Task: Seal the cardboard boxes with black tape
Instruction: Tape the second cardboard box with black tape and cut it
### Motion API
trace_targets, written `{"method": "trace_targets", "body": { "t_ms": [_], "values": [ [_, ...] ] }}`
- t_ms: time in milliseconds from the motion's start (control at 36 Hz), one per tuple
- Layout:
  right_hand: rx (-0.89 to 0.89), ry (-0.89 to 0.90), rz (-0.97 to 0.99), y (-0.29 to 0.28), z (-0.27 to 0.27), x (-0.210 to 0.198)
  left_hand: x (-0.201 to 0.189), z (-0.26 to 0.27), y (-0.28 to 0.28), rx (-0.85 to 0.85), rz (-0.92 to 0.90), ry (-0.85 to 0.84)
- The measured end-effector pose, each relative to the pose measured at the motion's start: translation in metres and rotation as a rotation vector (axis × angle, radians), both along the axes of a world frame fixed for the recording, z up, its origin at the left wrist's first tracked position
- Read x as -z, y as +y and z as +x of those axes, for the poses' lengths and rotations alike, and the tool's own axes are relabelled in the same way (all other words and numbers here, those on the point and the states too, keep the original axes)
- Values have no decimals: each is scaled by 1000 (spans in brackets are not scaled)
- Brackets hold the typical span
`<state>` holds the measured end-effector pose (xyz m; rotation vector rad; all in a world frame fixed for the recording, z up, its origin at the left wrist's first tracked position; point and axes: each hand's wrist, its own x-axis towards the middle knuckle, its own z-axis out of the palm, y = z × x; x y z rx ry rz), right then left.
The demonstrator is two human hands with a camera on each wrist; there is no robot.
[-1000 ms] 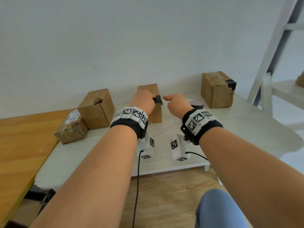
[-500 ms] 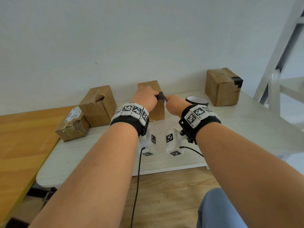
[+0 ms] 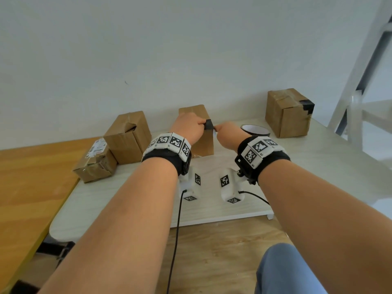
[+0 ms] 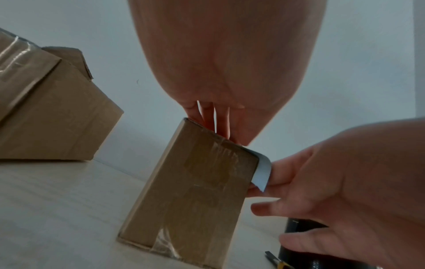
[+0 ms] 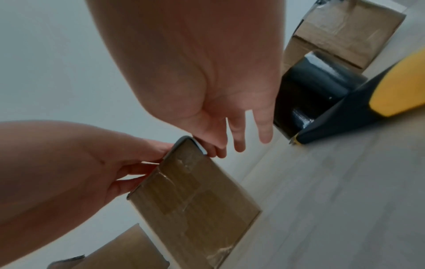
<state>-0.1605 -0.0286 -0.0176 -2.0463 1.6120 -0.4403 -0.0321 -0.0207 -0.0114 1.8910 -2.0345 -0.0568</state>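
Upright cardboard box (image 3: 204, 145), black tape strip (image 3: 209, 124) (top corner)

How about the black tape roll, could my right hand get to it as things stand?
Probably yes, once freed. The right hand pinches the tape strip at the corner of the middle box; the tape roll stands just right of it on the table, nothing between them.

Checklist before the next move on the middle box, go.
1. Left hand holds strip on box top: ok.
2. Right hand pinches strip's free end: ok.
3. Free end stuck to box side: not ok, curls off.
4. Strip spans top seam: cannot tell, hand hides it.
5. Box flat on table: ok.
6. Roll apart from both hands: ok.
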Motion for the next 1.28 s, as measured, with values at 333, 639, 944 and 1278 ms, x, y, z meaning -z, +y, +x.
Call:
{"method": "trace_targets", "body": {
  "t_ms": [333,639,944,1278],
  "values": [
    [17,-411,-64,-22,-10,11,-6,3,5,-18,-14,113],
    [56,-668,51,-28,-16,17,-5,7,6,26,-22,180],
    [2,-562,27,-24,-22,16,-4,6,8,14,-38,181],
    [-31,-361,-135,-25,-16,12,-4,6,6,6,-24,153]
  ]
}}
